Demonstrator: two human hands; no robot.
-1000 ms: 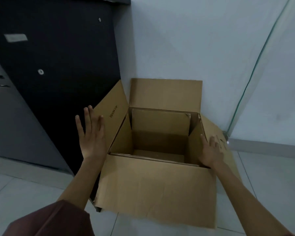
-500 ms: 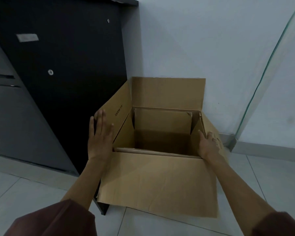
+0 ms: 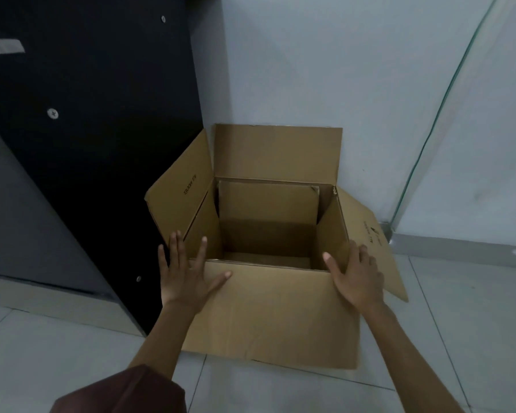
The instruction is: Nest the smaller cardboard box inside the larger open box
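Observation:
A large brown cardboard box (image 3: 268, 317) stands open on the floor with all its flaps spread. Inside it sits a smaller cardboard box (image 3: 268, 204), its open top below the big box's rim and a little to the left. My left hand (image 3: 185, 275) lies flat with fingers spread on the near left corner of the big box, thumb on the front flap. My right hand (image 3: 356, 278) rests fingers apart on the near right corner, by the right flap. Neither hand holds anything.
A tall black cabinet (image 3: 102, 144) stands close against the box's left side, the left flap leaning on it. A white wall (image 3: 340, 70) is right behind the box. A glass panel (image 3: 474, 129) rises at the right. Pale floor tiles (image 3: 459, 338) lie in front and to the right.
Both hands have come down and inward onto the box's near corners. The left hand, earlier raised beside the left flap, now lies on the front flap. The view has moved closer.

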